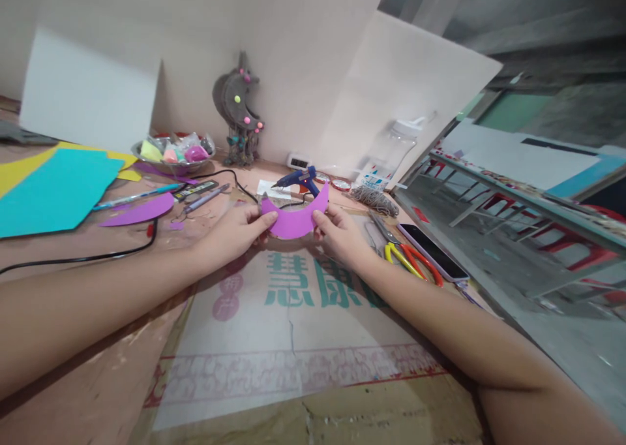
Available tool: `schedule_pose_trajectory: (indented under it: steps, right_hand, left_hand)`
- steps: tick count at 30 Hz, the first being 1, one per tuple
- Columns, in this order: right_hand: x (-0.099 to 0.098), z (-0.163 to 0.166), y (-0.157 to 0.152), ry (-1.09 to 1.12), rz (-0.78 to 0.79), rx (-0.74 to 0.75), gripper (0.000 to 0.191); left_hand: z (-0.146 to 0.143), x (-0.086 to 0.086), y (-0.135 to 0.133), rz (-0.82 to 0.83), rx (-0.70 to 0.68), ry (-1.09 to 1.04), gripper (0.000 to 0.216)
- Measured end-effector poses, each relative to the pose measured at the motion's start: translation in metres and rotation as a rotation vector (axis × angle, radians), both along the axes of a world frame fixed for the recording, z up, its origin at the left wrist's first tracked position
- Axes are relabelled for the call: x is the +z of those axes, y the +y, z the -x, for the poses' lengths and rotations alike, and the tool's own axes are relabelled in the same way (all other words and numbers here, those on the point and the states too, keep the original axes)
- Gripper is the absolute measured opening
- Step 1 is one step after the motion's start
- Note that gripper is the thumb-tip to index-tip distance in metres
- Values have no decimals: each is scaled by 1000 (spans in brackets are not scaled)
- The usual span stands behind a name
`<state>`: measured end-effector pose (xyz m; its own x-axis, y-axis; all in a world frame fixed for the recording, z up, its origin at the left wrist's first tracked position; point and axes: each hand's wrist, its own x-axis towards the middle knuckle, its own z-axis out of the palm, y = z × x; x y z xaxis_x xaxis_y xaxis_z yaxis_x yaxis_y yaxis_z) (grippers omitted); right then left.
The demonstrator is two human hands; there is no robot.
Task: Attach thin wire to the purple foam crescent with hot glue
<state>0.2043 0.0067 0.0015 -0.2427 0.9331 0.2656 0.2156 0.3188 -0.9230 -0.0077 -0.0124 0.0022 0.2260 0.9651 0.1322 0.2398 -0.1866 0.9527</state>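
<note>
The left hand and right hand pinch the purple crescent at opposite sides between fingers (likely to keep it steady).

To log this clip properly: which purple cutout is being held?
The crescent, held between the left hand and right hand; the other purple cutouts lie on the table.

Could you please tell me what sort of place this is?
Probably a craft workspace, judging by the glue gun, the scissors and the purple crescent.
</note>
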Motion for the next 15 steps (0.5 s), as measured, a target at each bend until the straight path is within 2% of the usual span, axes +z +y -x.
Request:
schedule_pose_trajectory:
  steps: [3,7,11,15]
  right_hand:
    - [12,-10,10,-20,-69,-42,29]
    - [24,-25,24,-49,-67,-64,26]
    - [23,-37,36,-267,-149,-105,22]
    - [19,-49,45,-513,-219,-208,30]
  left_hand:
    - [0,-2,0,-3,-22,-32,34]
    - [1,-2,-2,11,-57,5,38]
    - [3,-2,-1,-57,-100,132,41]
    - [2,-3,3,-120,-113,166,34]
